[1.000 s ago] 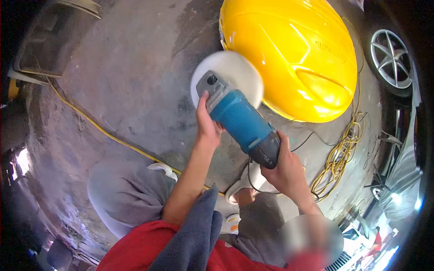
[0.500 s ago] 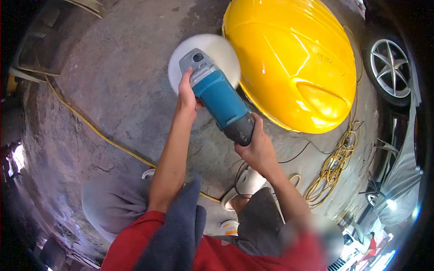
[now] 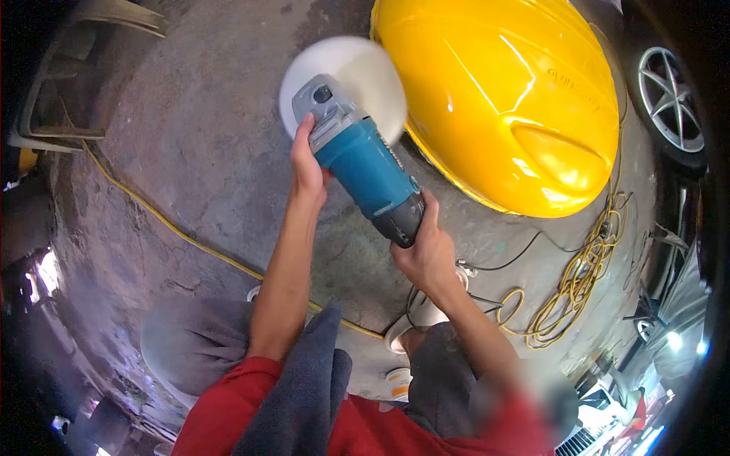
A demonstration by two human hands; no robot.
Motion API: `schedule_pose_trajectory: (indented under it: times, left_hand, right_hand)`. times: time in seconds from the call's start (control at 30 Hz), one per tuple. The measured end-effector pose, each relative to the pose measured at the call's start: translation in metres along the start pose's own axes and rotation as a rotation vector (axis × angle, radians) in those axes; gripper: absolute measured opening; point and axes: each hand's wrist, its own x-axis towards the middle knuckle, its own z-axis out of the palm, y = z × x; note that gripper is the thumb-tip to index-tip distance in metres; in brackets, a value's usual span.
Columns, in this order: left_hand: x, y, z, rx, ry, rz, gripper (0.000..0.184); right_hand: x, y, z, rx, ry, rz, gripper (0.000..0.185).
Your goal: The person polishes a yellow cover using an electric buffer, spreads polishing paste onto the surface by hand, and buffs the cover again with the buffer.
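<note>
A blue rotary polisher [image 3: 369, 169] with a grey metal head and a black rear grip is held in front of me. My left hand [image 3: 310, 169] grips it at the metal head, thumb along the side. Around the black rear part is my right hand [image 3: 429, 251]. The round white polishing pad [image 3: 372, 72] sits under the head, its outline smooth and blurred. Its right edge is at the left side of a glossy yellow car hood-like panel [image 3: 487, 99]; I cannot tell whether they touch.
A yellow cable [image 3: 175, 228] crosses the concrete floor on the left, and more lies in a coiled heap [image 3: 574, 292] at right. A dark cord [image 3: 517, 257] runs near my right foot. A car wheel [image 3: 671, 99] stands at the right, and a small white tub [image 3: 398, 382] sits between my legs.
My view has shifted slightly, with the panel and wheel appearing further right. The polisher sits a little higher and further left in view, still in both hands.
</note>
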Motion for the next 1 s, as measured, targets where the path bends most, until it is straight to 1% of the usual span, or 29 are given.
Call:
schedule_pose_trajectory:
  times: [0.07, 0.17, 0.3, 0.37, 0.5, 0.57, 0.7, 0.77, 0.83, 0.9, 0.93, 1.0]
  left_hand:
    - [-0.005, 0.005, 0.01, -0.061, -0.042, 0.07, 0.054]
    - [0.001, 0.016, 0.021, -0.059, -0.061, 0.12, 0.052]
    - [0.006, 0.018, 0.023, -0.026, -0.083, 0.121, 0.052]
    - [0.004, 0.006, 0.012, -0.068, -0.072, 0.072, 0.054]
    - [-0.014, -0.04, -0.006, -0.101, 0.012, 0.104, 0.058]
    - [-0.036, -0.072, -0.006, -0.118, 0.083, 0.062, 0.061]
    - [-0.087, -0.124, 0.006, -0.117, 0.117, 0.026, 0.062]
    - [-0.104, -0.144, 0.01, -0.073, 0.124, 0.03, 0.061]
    - [-0.11, -0.144, 0.013, -0.028, 0.129, 0.025, 0.06]
    - [-0.111, -0.142, 0.017, -0.133, 0.067, 0.027, 0.058]
    - [-0.109, -0.143, 0.016, -0.126, 0.069, 0.021, 0.058]
    - [-0.1, -0.141, 0.014, -0.174, 0.025, 0.069, 0.056]
  right_hand:
    - [-0.003, 0.0, -0.003, 0.011, 0.08, -0.037, 0.086]
    - [-0.002, -0.003, -0.007, 0.04, 0.14, -0.078, 0.085]
    - [0.003, -0.006, -0.01, 0.084, 0.155, -0.062, 0.084]
    - [0.003, -0.001, -0.011, 0.025, 0.079, -0.041, 0.084]
    - [-0.009, 0.04, 0.002, -0.071, 0.069, -0.081, 0.09]
    - [-0.031, 0.067, -0.003, -0.031, 0.043, -0.098, 0.09]
    - [-0.072, 0.111, -0.026, -0.079, 0.052, -0.118, 0.09]
    - [-0.089, 0.123, -0.036, -0.077, -0.013, -0.076, 0.091]
    - [-0.096, 0.127, -0.038, -0.086, -0.006, -0.079, 0.092]
    - [-0.099, 0.127, -0.036, -0.099, 0.042, -0.054, 0.092]
    - [-0.098, 0.126, -0.033, -0.094, 0.038, -0.048, 0.092]
    - [-0.091, 0.124, -0.026, -0.084, 0.134, -0.075, 0.091]
